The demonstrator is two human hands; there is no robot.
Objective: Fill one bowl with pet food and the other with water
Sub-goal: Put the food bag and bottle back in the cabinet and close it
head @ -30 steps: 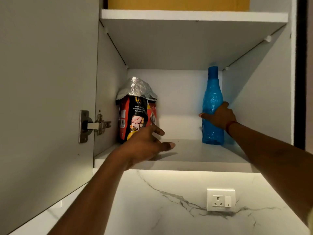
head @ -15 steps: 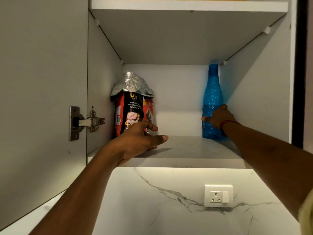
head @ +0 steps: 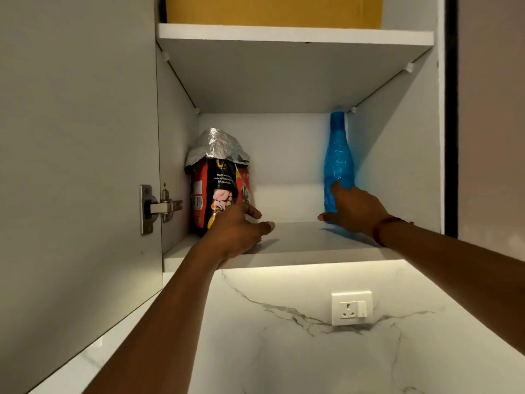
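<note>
The right hand [head: 355, 211] has slid lower on the blue water bottle [head: 338, 163], fingers half-wrapped near its base. Left of the bottle, the left hand [head: 235, 231] spreads wide before the pet food bag [head: 218, 189]. The tall bottle could topple off the shelf [head: 298, 243].

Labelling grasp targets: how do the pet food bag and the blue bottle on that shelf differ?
The pet food bag is squat, opaque, printed red and black with a crumpled foil top; the blue bottle is tall, slim, translucent and capped. The bag sits by the left wall, the bottle by the right wall. The left hand hovers open at the bag; the right hand touches the bottle's base. Both stand upright on the same shelf.
</note>
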